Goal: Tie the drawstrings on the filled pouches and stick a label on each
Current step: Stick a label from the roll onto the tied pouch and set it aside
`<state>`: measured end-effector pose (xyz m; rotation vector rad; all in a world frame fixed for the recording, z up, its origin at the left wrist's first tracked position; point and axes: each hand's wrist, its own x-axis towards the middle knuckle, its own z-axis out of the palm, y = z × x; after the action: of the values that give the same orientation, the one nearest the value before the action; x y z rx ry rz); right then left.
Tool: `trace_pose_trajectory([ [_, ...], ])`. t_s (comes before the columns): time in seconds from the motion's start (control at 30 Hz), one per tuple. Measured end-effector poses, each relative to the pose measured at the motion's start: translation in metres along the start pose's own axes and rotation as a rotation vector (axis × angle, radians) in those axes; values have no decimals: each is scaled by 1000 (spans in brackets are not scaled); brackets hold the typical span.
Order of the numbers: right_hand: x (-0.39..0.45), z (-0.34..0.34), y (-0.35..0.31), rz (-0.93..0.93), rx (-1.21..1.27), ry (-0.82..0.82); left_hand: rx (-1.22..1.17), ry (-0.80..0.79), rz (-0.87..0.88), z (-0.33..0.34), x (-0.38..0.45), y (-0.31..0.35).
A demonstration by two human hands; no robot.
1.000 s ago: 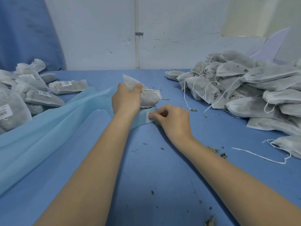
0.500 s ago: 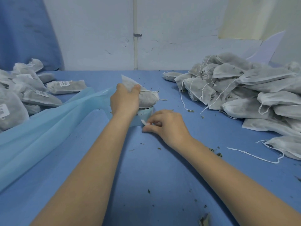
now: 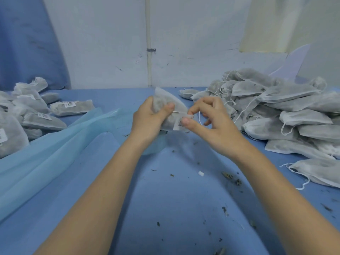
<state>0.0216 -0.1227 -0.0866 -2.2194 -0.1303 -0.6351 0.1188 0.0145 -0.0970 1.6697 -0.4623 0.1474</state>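
Midway: your left hand (image 3: pixel 147 116) grips a grey filled fabric pouch (image 3: pixel 166 105), your right hand (image 3: pixel 207 118) pinches its white label (image 3: pixel 181 120); labelled pouches (image 3: pixel 36 111) left, unlabelled pile (image 3: pixel 279 109) right.

Scuffed white wall (image 3: pixel 193 43), vertical white pipe (image 3: pixel 148 34), blue table (image 3: pixel 165 199)

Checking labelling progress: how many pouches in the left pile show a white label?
4, perhaps more hidden: labelled pouch nearest the centre, one in front of it, one further back, one at the frame's left edge.
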Motion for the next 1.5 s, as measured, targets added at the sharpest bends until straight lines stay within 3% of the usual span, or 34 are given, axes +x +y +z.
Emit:
trace_pose_trajectory([
  [0.2,-4,-15,10,56,-48,13,-15,-215,-12,14,-10,2],
  [0.53,-2,-22,21,130,-51,142,-146,-301,-51,35,-22,10],
  [0.67,-4,-23,27,114,80,192,-140,-364,-23,33,-24,5],
  [0.83,-5,-19,29,255,347,119,-156,-419,-29,33,-23,2],
  [1.07,-6,-12,33,272,315,333,-234,-464,-68,39,-26,2],
  [1.17,-7,-14,34,264,376,230,-286,-406,-123,40,-26,4],
  [1.27,-9,-15,40,329,492,119,-370,-217,-211,44,-28,10],
  [1.4,-8,-8,36,382,558,176,-366,61,-240,50,-26,16],
  [1.5,-7,0,34,402,581,241,-335,145,-238,50,-26,15],
])
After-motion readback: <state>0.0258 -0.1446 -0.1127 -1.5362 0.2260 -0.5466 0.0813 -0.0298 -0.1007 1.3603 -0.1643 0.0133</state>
